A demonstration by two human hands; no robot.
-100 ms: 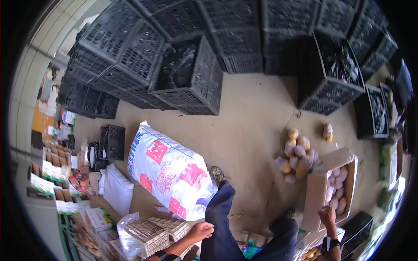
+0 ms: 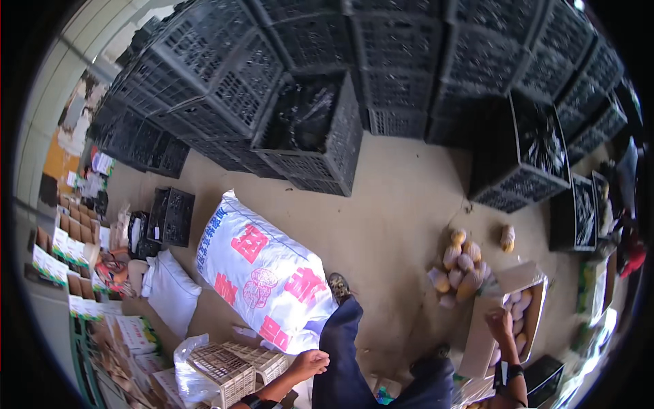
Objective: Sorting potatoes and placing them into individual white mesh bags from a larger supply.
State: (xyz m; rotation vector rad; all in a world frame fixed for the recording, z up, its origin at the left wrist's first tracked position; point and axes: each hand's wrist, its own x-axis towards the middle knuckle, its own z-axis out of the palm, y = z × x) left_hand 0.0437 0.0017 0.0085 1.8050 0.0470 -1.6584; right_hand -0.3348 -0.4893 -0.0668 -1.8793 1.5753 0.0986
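My left hand is closed, its fingers curled and no object showing in it. It is beside my left knee, just below the near end of a big white woven sack with red print. My right hand is over the left side of an open cardboard box, its fingers drawn together; what they hold, if anything, I cannot make out. Yellowish oblong fruits in foam net sleeves lie inside the box, partly hidden by this hand. More netted fruits are heaped on the floor beyond the box.
One netted fruit lies apart from the heap. Stacked black plastic crates line the back, with an open crate in front and another crate at right. Wicker baskets and a smaller white sack are at left.
The view has tilted slightly, bringing the back crates lower in the picture. My right hand has shifted left from over the fruits toward the box's left side. My left hand stays closed.
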